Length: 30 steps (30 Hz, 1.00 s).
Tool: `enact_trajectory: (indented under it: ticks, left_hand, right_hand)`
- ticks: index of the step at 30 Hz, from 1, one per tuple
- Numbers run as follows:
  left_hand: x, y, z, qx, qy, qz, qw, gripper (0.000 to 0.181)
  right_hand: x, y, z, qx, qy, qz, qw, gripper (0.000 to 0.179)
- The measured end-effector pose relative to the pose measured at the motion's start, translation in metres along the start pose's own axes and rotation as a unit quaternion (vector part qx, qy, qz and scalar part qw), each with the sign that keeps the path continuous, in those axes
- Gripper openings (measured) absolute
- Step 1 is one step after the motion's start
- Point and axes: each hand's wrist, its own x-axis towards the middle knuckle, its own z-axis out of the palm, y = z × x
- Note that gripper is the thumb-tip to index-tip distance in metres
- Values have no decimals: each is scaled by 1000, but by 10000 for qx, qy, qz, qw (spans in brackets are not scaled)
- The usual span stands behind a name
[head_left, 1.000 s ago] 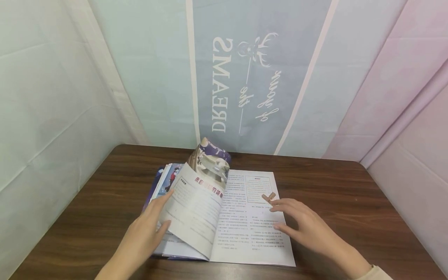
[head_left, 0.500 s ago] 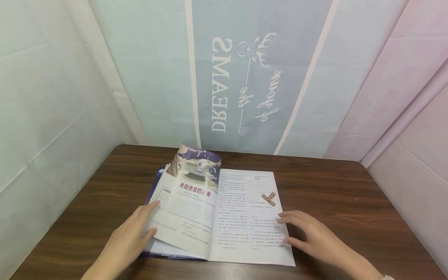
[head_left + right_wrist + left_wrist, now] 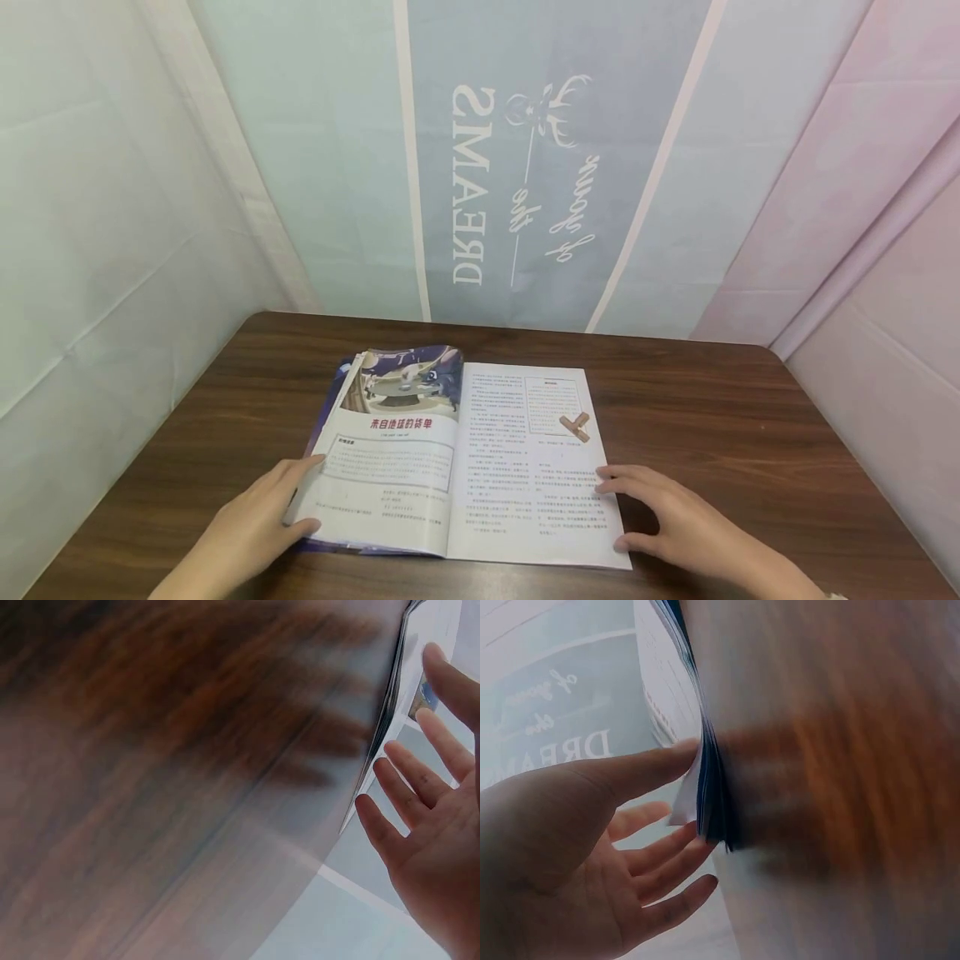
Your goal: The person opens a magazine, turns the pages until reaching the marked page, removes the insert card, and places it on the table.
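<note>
An open magazine (image 3: 528, 508) lies on the wooden table, its left page (image 3: 382, 508) showing a dark illustration (image 3: 408, 383) above a red heading. Text fills the right page, along with a small picture of crossed brown pieces (image 3: 575, 427). At the left edge, my left hand (image 3: 251, 517) has its thumb and fingertips right at the page edge. The left wrist view shows its thumb (image 3: 656, 765) against the page edges, the other fingers loosely extended. My right hand (image 3: 678, 521) spreads its relaxed fingers by the right edge, and the right wrist view shows those fingers (image 3: 409, 769) apart and gripping nothing.
The dark wooden table (image 3: 720, 417) extends on both sides of the magazine. Behind it hangs a blue-green cloth (image 3: 555, 208) with mirrored white lettering. Pale fabric (image 3: 112, 250) encloses the left side, and pinkish fabric (image 3: 892, 275) the right.
The raised page has come down to the left and now lies nearly flat, its far edge still slightly curved. My left hand has moved left and nearer; the right has shifted to the right edge.
</note>
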Motion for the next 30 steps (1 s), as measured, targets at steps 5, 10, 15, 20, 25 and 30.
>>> enact_trajectory:
  ticks: [5,10,15,20,25,30]
  left_hand:
    - [2,-8,0,-53,-110,-83,9999,72]
    - [2,-9,1,-38,-152,-73,9999,63]
    - [3,-8,0,3,-174,-47,9998,59]
    - [3,-7,0,26,-179,-25,9998,57]
    - [0,1,-1,241,135,253,9993,56]
    - [0,22,-3,233,683,608,9955,45]
  right_hand:
    - [-1,1,0,-50,-349,176,9992,59]
    - [0,1,1,-87,-506,319,9982,59]
    - [3,1,3,-171,-470,324,9982,54]
    - [10,0,1,-183,-353,286,9988,45]
    - [17,-1,-3,-62,-134,144,9998,35]
    - [26,0,-8,20,346,-187,9992,29]
